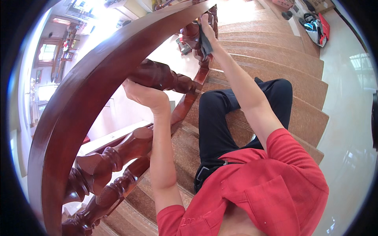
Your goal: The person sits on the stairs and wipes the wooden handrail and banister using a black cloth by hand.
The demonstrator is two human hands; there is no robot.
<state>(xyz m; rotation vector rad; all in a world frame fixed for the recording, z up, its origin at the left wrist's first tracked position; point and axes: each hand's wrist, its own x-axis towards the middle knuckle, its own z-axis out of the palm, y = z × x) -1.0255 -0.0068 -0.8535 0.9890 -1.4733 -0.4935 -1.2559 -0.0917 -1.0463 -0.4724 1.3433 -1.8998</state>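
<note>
In the head view my right hand (pixel 209 31) presses a dark grey cloth (pixel 205 42) against the side of a turned wooden baluster (pixel 190 32), below the handrail. My left hand (pixel 144 95) grips a nearer baluster (pixel 158 74), close under the curved, glossy reddish-brown handrail (pixel 88 70). The fingers of that hand are mostly hidden behind the wood. Both arms reach forward from red short sleeves, the right one extended farther up the picture.
Brown stone stairs (pixel 265 62) with grooved edges curve beneath my bent legs (pixel 218 126). More balusters (pixel 97 168) stand at lower left, along the wooden base rail (pixel 183 109). A bag with dark items (pixel 317 31) lies at upper right, beside the pale wall (pixel 345 118).
</note>
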